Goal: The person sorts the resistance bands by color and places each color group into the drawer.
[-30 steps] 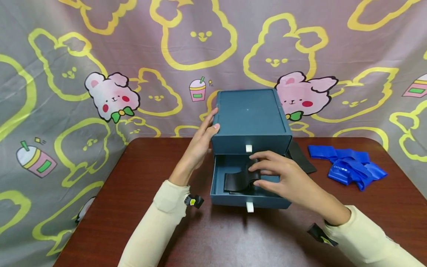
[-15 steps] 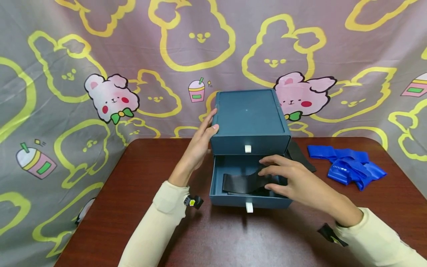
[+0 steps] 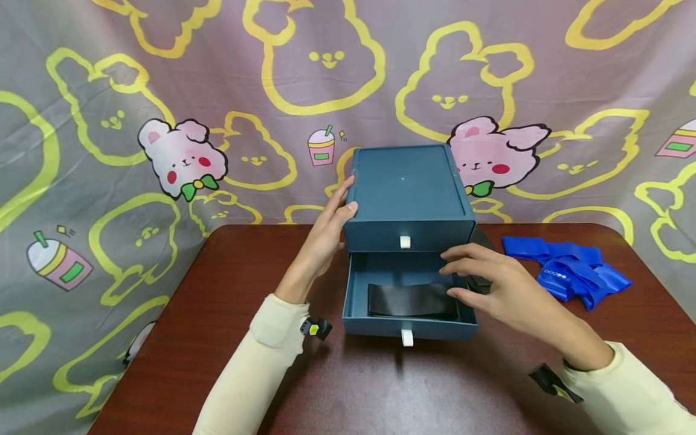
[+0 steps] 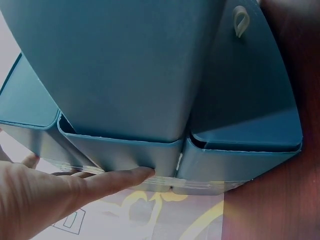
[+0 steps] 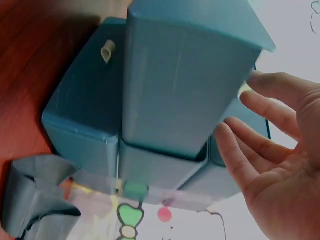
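1. Patterned cloth (image 3: 326,78) with yellow outlines and bear faces hangs behind and to the left of a reddish-brown bench (image 3: 239,266).
2. We see a teal drawer unit (image 3: 405,181) at the far middle, with its middle drawer (image 3: 375,327) pulled out to the near side.
3. Inside that drawer, toward its front wall, we find a black strip (image 3: 411,300) lying lengthwise from left to right.
4. Our left hand (image 3: 323,238) rests against the unit's left side, fingers relaxed and gripping nothing.
5. Our right hand (image 3: 497,278) is at the drawer's right side, fingers spread well apart from the thumb, holding nothing; we cannot tell whether the thumb touches the rim.
6. Right of the unit we see a dark folded band (image 5: 25,200) and, farther right, a crumpled blue band (image 3: 579,269).
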Demonstrator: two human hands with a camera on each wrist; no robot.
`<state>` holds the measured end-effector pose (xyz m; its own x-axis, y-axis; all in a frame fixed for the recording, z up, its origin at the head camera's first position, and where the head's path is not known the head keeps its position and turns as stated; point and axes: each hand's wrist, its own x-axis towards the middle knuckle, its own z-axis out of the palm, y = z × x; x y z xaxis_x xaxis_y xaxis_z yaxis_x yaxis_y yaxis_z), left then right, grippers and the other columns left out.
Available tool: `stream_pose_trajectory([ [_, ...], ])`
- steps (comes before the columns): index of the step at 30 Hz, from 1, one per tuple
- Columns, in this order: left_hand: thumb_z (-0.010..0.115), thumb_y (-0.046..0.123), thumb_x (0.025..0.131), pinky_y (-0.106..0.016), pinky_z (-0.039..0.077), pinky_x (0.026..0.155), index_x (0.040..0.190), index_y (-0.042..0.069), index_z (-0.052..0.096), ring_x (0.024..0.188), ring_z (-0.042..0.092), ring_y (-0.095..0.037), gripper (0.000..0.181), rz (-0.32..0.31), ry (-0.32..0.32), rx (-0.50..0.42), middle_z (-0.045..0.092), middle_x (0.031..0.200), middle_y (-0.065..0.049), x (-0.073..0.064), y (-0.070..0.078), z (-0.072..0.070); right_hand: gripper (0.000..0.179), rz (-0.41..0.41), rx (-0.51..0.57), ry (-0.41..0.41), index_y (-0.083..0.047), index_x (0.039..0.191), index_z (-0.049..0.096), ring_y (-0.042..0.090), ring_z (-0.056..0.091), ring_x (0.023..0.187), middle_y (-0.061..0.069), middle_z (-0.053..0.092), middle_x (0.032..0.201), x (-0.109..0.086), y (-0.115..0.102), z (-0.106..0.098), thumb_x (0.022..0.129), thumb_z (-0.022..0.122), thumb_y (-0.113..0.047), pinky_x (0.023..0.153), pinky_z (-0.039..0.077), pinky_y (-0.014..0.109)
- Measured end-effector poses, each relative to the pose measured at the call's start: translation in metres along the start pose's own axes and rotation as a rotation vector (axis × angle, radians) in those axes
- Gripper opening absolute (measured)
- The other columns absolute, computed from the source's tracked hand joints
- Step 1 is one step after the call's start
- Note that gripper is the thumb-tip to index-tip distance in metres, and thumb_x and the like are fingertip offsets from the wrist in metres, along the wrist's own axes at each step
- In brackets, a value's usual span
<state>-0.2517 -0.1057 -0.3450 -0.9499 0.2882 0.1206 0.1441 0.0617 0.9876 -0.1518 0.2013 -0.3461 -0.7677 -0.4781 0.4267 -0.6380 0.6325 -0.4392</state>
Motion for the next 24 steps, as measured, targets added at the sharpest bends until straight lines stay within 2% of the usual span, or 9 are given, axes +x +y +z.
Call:
stream_pose_trajectory([
  [3,0.049,0.042,0.108,-0.088,0.02,0.109,0.162,0.048,0.03,0.159,0.018,-0.033,0.057,0.002,0.002,0.007,0.01,0.176,0.006,0.0,0.0,0.0,0.029,0.005,-0.02,0.066,-0.015,0.107,0.079,0.021,0.069,0.095,0.005,0.071,0.122,-0.002,0.004,-0.004,0.081,0.088,-0.004,0.066,0.058,0.021],
  [7,0.049,0.042,0.108,-0.088,0.02,0.109,0.162,0.047,0.03,0.159,0.017,-0.033,0.057,0.007,0.004,0.017,0.011,0.176,0.006,-0.001,0.0,0.0,0.034,0.024,-0.045,0.141,-0.014,0.109,0.079,0.017,0.067,0.094,0.005,0.072,0.121,-0.006,0.012,-0.011,0.079,0.089,-0.001,0.069,0.054,0.013],
  [13,0.049,0.042,0.108,-0.088,0.02,0.109,0.162,0.047,0.029,0.16,0.017,-0.032,0.058,0.011,0.001,0.014,0.01,0.176,0.006,-0.001,0.0,0.0,0.047,0.079,-0.015,0.231,-0.011,0.118,0.077,-0.012,0.055,0.105,0.005,0.072,0.122,-0.012,0.032,-0.021,0.076,0.088,0.006,0.085,0.043,-0.002],
  [15,0.048,0.042,0.108,-0.088,0.02,0.109,0.162,0.047,0.029,0.16,0.017,-0.032,0.058,0.011,0.003,0.014,0.01,0.177,0.006,0.0,0.0,0.0,0.047,0.111,-0.006,0.242,-0.012,0.12,0.076,-0.018,0.051,0.11,0.006,0.072,0.124,-0.013,0.039,-0.023,0.078,0.087,0.005,0.085,0.042,-0.003],
  [19,0.048,0.042,0.108,-0.088,0.02,0.109,0.162,0.047,0.03,0.159,0.018,-0.033,0.057,0.006,0.009,0.017,0.011,0.176,0.006,0.001,-0.001,0.0,0.043,0.19,0.013,0.229,-0.014,0.123,0.076,-0.019,0.048,0.11,0.009,0.071,0.126,-0.016,0.058,-0.022,0.083,0.086,-0.002,0.085,0.039,-0.005],
  [24,0.049,0.042,0.108,-0.088,0.021,0.109,0.162,0.047,0.03,0.159,0.019,-0.032,0.057,0.006,0.011,0.017,0.012,0.176,0.006,0.0,0.0,0.0,0.036,0.281,0.08,0.196,-0.013,0.125,0.074,-0.019,0.054,0.099,0.01,0.069,0.125,-0.014,0.082,-0.019,0.09,0.081,-0.009,0.083,0.042,-0.003],
])
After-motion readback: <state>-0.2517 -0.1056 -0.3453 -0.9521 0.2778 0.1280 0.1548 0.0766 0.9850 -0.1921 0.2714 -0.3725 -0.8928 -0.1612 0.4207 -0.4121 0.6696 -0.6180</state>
